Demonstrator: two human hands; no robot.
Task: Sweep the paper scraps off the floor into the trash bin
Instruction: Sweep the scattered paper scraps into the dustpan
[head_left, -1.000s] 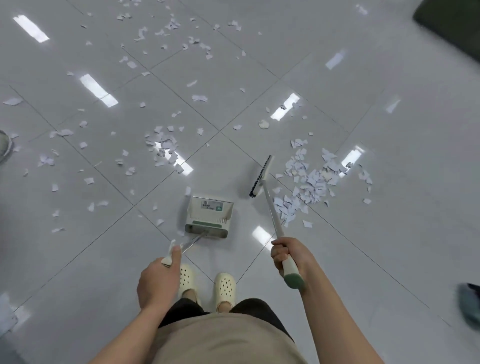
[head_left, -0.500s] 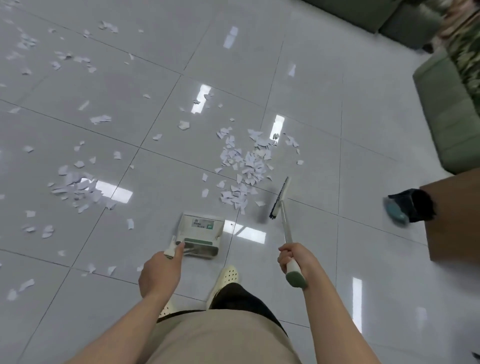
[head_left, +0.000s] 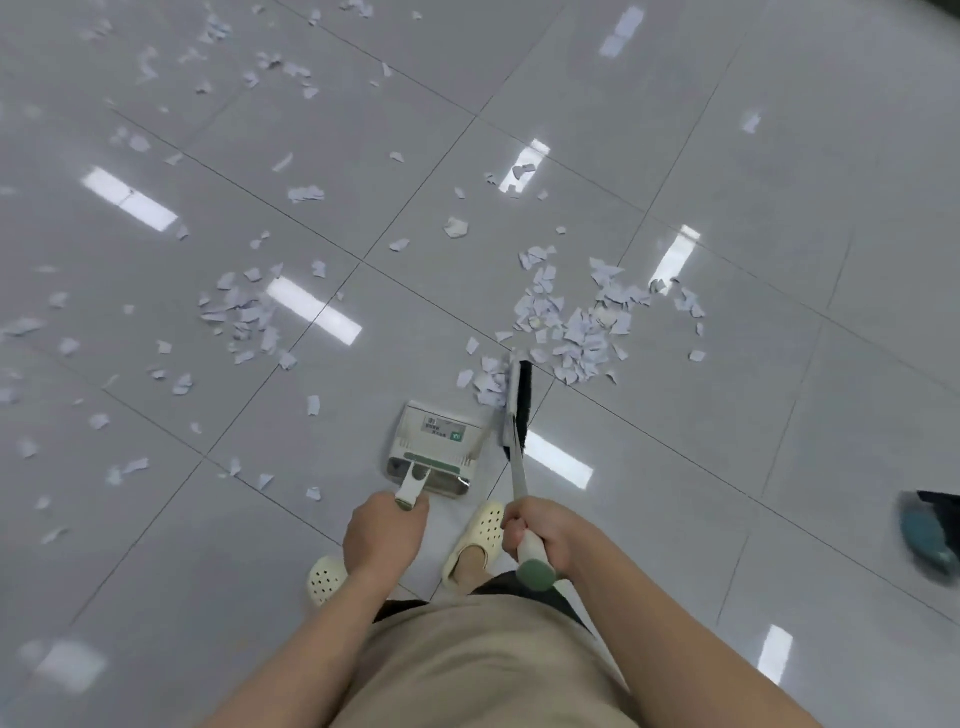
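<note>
Black broom head (head_left: 518, 402) w/ long axis pointing away, beside dustpan (head_left: 435, 441)

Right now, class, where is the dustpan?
The dustpan sits on the floor near the middle of the head view, just ahead of the person's feet, with the broom head at its right edge.

The person wears a beige, khaki-toned top (head_left: 483, 670) and dark shorts (head_left: 524, 592), just visible below its hem. Both forearms are bare, with no sleeves in view. On the feet are cream-coloured perforated clogs (head_left: 478, 535), their uppers dotted with round ventilation holes.
</note>
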